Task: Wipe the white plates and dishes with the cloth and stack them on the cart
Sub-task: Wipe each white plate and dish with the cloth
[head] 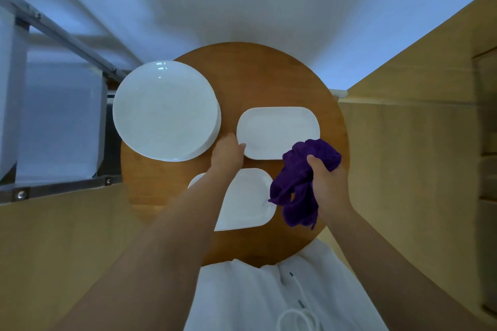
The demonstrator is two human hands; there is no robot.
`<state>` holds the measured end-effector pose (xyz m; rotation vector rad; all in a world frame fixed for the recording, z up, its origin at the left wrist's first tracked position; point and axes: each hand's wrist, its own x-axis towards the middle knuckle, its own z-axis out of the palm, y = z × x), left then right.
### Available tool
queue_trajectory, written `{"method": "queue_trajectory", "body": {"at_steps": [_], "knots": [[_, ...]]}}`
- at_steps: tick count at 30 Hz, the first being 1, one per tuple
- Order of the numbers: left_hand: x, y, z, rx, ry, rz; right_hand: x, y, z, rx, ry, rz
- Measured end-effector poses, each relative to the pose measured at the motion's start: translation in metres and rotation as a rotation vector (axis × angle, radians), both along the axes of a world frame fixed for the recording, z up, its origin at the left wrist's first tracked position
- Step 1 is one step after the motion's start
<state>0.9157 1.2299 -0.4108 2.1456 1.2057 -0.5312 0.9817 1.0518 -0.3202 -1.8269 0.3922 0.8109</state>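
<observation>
Now the left hand (227,154) pinches only the near-left rim of the oval dish (278,131) on the round table (269,75), just right of the stacked plates (164,110), so it may slip when lifted, while the right hand (329,185) clutches the purple cloth (298,188).

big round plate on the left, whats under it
Under the big round plate, more white plate rims show along its right edge, so it tops a stack on the round wooden table. The plate covers how many lie beneath.

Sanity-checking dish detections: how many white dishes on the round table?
3 visible units: round plate stack far left (count in it unclear), oblong dish centre, touched by left hand, near dish under the forearm.
</observation>
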Motion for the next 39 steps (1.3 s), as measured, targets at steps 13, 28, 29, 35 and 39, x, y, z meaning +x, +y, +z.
{"method": "queue_trajectory", "body": {"at_steps": [13, 28, 29, 35, 39], "knots": [[0.024, 0.007, -0.013, 0.099, 0.128, -0.001, 0.016, 0.004, -0.006, 0.007, 0.057, -0.029], [0.029, 0.001, -0.002, 0.045, 0.128, 0.161, 0.027, 0.010, 0.001, 0.034, 0.033, -0.035], [0.029, 0.001, -0.002, 0.053, 0.120, 0.149, 0.027, 0.010, 0.001, 0.035, 0.031, -0.038], [0.028, 0.000, -0.004, -0.008, 0.081, 0.234, 0.026, 0.009, 0.000, 0.035, 0.037, -0.049], [0.031, 0.002, -0.006, 0.014, 0.091, 0.192, 0.025, 0.005, -0.002, 0.047, 0.042, -0.041]]}}
